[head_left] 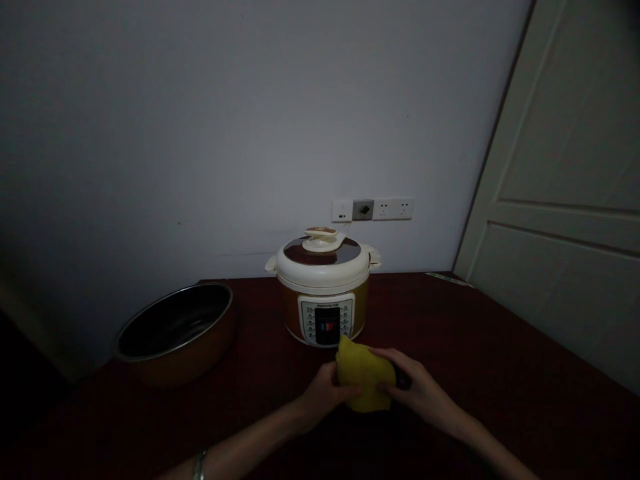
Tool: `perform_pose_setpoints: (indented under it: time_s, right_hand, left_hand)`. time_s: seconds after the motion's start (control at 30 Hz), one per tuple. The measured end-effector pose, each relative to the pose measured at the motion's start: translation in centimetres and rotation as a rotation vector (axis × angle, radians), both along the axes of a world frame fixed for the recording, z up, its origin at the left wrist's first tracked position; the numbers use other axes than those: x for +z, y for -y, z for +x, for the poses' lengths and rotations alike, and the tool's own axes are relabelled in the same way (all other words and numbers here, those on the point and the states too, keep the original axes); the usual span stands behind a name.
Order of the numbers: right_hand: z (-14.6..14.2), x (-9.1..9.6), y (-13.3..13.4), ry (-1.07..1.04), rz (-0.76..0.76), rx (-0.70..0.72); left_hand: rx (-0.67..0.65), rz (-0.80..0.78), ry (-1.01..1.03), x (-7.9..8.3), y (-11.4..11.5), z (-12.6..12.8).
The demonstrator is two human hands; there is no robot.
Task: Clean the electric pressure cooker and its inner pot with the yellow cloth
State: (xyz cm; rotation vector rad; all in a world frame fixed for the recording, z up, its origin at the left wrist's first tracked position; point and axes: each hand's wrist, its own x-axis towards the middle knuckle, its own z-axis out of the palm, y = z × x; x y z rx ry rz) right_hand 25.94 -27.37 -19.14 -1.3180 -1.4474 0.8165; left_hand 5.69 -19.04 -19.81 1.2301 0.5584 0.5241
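A person's left hand [323, 395] and right hand [420, 387] are holding a soft yellow cloth [367, 375] together. The cloth is bunching up between them, with a pointy corner sticking up at the top. The left hand is curling partly closed, and its thumb is lying across the front of the cloth. The right hand is gripping the other side, with its fingers reaching over the top and its thumb pressing on the front. A dark patch is showing inside the curve of the right hand, but I cannot tell if it is a thing or just a shadow. A shiny band [199, 465] is going around the left wrist.

The cloth is showing just in front of a round cooker [320, 275] with a cream lid, a gold-brown body and a panel of buttons. I cannot tell if the cloth is touching the table below. The cooker is standing upright on a dark red table [430, 333], and its lid is sitting on top. Over to the left, well apart from the hands, a wide, round, orange-brown pot [187, 360] is resting on the table, and its dark, shiny inside is showing. Behind the cooker, a row of plug sockets [393, 209] is lining a pale wall [250, 133]. A light panelled door [565, 280] is standing on the right.
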Motion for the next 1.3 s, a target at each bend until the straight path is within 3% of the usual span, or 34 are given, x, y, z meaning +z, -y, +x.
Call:
perform_pose_setpoints:
  time_s: [0.1, 0.2, 0.3, 0.37, 0.6, 0.7, 0.83, 0.93, 1.0, 1.1, 1.3]
  right_hand:
    - [0.1, -0.7, 0.0, 0.048, -0.050, -0.001]
    - [-0.2, -1.0, 0.1, 0.038, -0.115, 0.015]
    - [-1.1, -0.9, -0.1, 0.012, -0.149, 0.067]
    - [-1.8, -0.8, -0.5, 0.002, -0.149, 0.112]
    - [-3.2, -1.6, -2.2, 0.014, -0.103, 0.179]
    - [-3.2, -2.5, -3.3, 0.085, -0.126, 0.114]
    - [-3.2, -3.8, -5.8, -0.051, -0.291, 0.135]
    - [-4.1, -3.9, -7.7, -0.128, -0.492, 0.147]
    - [-5.0, -3.6, -8.6, -0.153, -0.580, 0.087]
    - [-5.5, -3.3, -9.1, -0.224, -0.582, 0.046]
    - [-2.8, -3.6, -8.6, -0.222, -0.506, 0.008]
  left_hand:
    - [0.077, 0.223, -0.074, -0.8, -0.6, -2.5]
    - [0.195, 0.454, -0.200, -0.7, -0.7, -4.6]
    - [0.061, 0.657, -0.274, 0.1, -0.3, -5.6]
    - [-0.005, 0.719, -0.320, 0.4, -0.1, -5.5]
    - [0.071, 0.769, -0.396, -0.8, -1.7, -4.6]
    - [0.100, 0.663, -0.469, -1.1, -3.1, -4.7]
    - [-0.006, 0.160, -0.440, -1.2, -5.3, -5.4]
    - [-0.012, -0.070, -0.358, -1.5, -7.1, -6.0]
    - [0.077, -0.120, -0.339, -1.8, -8.0, -6.0]
    - [0.173, -0.110, -0.307, -2.0, -8.2, -5.3]
    - [0.221, -0.184, -0.231, -1.8, -6.0, -2.4]
